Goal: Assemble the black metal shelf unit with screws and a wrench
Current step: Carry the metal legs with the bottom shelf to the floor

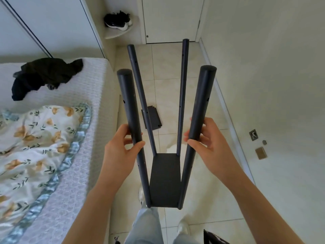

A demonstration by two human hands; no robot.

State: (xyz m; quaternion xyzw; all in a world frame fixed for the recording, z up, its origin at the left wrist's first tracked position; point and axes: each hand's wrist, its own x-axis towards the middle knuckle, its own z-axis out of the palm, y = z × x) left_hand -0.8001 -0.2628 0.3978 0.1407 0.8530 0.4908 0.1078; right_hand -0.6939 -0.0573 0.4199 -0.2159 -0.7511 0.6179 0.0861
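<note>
Unit location: shelf unit point(165, 180), centre of frame, upright above the floor point(175, 67); floor contact cannot be confirmed.
Left hand point(121, 148): fingers and thumb wrapped round the near left pole point(128, 106).
Right hand point(209, 140): fingers and thumb wrapped round the near right pole point(202, 103).
Completed: four poles joined to one bottom panel point(165, 171).
Remaining: upper pole holes are vacant; the spare panels point(153, 118) lie on the floor at centre, judged still to be fitted.
Fasteners and wrench: not visible.
Containers: no parts container identifiable; the corner shelf point(114, 35), top centre, holds shoes point(117, 21).
</note>
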